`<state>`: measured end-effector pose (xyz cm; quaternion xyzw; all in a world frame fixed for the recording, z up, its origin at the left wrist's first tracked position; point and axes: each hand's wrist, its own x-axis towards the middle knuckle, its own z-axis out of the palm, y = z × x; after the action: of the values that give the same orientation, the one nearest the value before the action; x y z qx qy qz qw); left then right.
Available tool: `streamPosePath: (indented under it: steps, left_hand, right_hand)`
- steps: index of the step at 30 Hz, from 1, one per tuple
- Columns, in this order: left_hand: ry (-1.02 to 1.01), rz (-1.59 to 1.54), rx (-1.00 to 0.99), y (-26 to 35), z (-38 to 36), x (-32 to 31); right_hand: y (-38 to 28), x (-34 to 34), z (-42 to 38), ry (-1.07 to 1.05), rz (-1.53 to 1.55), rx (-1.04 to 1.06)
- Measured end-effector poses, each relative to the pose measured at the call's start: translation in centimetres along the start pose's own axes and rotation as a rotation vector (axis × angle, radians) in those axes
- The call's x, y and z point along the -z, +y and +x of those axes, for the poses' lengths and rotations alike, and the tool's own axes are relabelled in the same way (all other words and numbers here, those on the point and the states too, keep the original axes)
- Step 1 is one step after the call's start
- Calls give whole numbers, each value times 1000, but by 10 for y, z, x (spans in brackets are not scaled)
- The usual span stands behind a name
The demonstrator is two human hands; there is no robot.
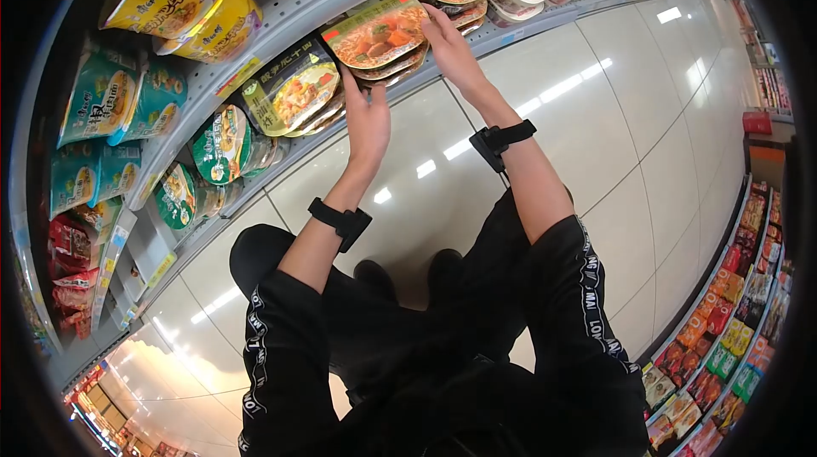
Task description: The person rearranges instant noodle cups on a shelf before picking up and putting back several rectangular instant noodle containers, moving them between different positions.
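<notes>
- The food pack (376,36) with the orange picture is sitting near the top middle of the frame, between the two hands.
- The left hand (368,123) is resting half open, just below the pack, its fingertips touching the lower left side.
- The right hand (454,50) is touching the pack's right edge with bent fingers; I cannot tell if it is gripping.
- Yellow tubs (183,2) are standing in the upper left.
</notes>
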<state>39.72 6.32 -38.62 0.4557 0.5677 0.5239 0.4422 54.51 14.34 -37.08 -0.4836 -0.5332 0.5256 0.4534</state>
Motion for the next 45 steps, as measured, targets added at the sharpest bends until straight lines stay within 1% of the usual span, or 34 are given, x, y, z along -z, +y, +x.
streamPosePath:
  steps: [1,4,7,9,10,11,12,13,14,16,18,22,24,26,27,28,30,31,33,34,36,37,39,43,45]
  left_hand:
    - [38,42,34,1,-1,0]
    - [16,114,10,-5,2,4]
    - [-2,64,-10,-6,3,5]
    - [-17,35,-5,-13,7,5]
    - [-30,5,-1,-16,8,5]
    - [-28,8,-1,-15,8,6]
    - [-35,-50,39,-14,8,6]
    - [-44,-109,80,-13,8,5]
    - [-46,-108,78,-13,9,6]
    - [-58,-153,137,-15,10,7]
    - [-74,-172,145,-16,10,7]
    - [-64,-157,169,-13,9,7]
    - [-41,-163,138,-28,8,5]
    - [-49,-100,99,-41,6,4]
    - [-78,-41,194,-46,5,5]
    - [-79,-41,194,-51,4,5]
    - [-143,164,306,-51,2,5]
    - [-144,162,303,-51,2,4]
    - [-199,405,180,-55,2,4]
    - [-198,406,179,-58,2,3]
    - [-247,645,77,-66,2,1]
    - [-246,645,77,-70,3,1]
    - [-284,637,163,-74,4,2]
    - [-318,701,160,-75,5,5]
    - [-402,728,143,-69,7,9]
  right_hand:
    - [0,1,1,0,1,2]
    - [8,9,4,11,-67,-46]
    - [27,14,9,36,-101,-14]
    - [29,7,9,154,-109,23]
    - [28,8,9,151,-108,23]
    - [23,9,8,108,-138,-73]
    - [19,9,7,66,-168,-168]
    - [19,10,8,66,-166,-167]
    - [19,10,10,48,-147,-168]
    - [20,12,9,33,-127,-171]
    - [18,10,9,32,-146,-86]
    - [12,12,8,22,-136,-82]
    - [12,15,7,2,-145,-108]
    - [34,20,15,32,-145,-124]
    - [46,22,19,63,-144,-144]
    - [59,25,20,63,-144,-143]
    - [72,29,21,10,-395,-104]
    - [78,31,20,13,-397,-101]
    - [85,28,15,-46,-586,-52]
    - [91,26,14,-46,-585,-51]
    - [99,19,11,-30,-591,-14]
    - [102,18,12,-31,-591,-13]
    - [95,16,12,-57,-555,-119]
    - [101,15,17,-32,-521,-119]
    - [102,15,18,-17,-488,-120]
